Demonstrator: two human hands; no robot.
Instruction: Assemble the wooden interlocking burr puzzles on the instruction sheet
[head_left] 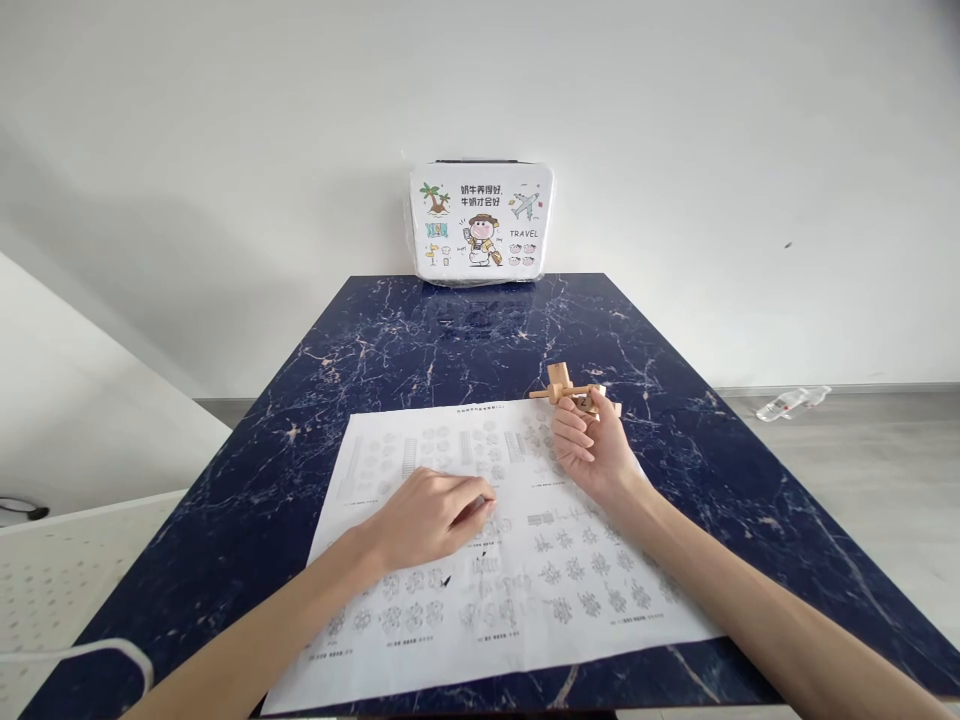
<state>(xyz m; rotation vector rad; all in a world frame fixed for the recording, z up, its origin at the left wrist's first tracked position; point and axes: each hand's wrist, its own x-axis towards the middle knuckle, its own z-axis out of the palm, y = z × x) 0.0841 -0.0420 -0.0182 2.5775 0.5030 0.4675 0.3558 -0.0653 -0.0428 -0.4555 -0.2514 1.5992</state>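
A printed white sheet [420, 675] covered with rows of small grey diagrams lies on the table. On its middle rests my left hand [435, 515], the fingers curled in and the thumb close to the index finger. Whether anything is between those fingertips is hidden. My right hand [594, 445] is closed around a partly joined wooden interlocking puzzle [559, 385] near the sheet's top right corner. Notched light-wood bars and a thin rod stick out past the fingers, and one piece bears a dark mark. The palm and fingers cover the rest of the puzzle.
The dark blue marbled table [360, 350] reaches to the wall. A white cartoon-printed case [484, 225] in plastic wrap stands at its far edge. A clear plastic item [793, 402] lies on the floor at right; a white perforated surface [67, 580] and white cable [112, 648] are at left.
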